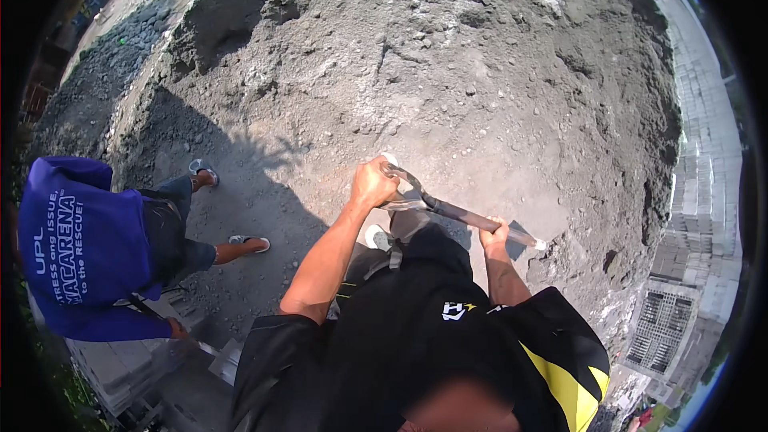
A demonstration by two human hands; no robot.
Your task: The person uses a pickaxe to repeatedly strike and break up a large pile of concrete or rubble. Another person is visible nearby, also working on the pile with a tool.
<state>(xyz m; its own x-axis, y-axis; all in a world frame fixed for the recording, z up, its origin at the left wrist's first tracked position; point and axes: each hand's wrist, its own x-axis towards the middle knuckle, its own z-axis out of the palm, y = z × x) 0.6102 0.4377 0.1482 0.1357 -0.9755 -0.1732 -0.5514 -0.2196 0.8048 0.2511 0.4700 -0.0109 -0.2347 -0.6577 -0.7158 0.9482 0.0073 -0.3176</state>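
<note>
1. Nearest the camera, the person's black and yellow shirt [448,336] fills the lower frame, and both bare forearms reach forward from it.
2. The left hand [373,184] has its fingers wrapped shut around the D-shaped grip of the shovel [448,210], at the top end.
3. The right hand [494,235] grips the shovel's shaft lower down, fingers closed around it, close to the blade.
4. The blade end [534,242] sits low at the foot of the sand and gravel pile [448,72], seemingly pushed into it.
5. By the look of it, the step in hand is digging into the pile; a next lift would call for levering down at the grip while the lower hand takes the load.
6. To the left, another person in a blue shirt [76,248] stands bent over beside stacked concrete blocks [120,368].
7. Farther right, more blocks [696,216] lie in rows.
</note>
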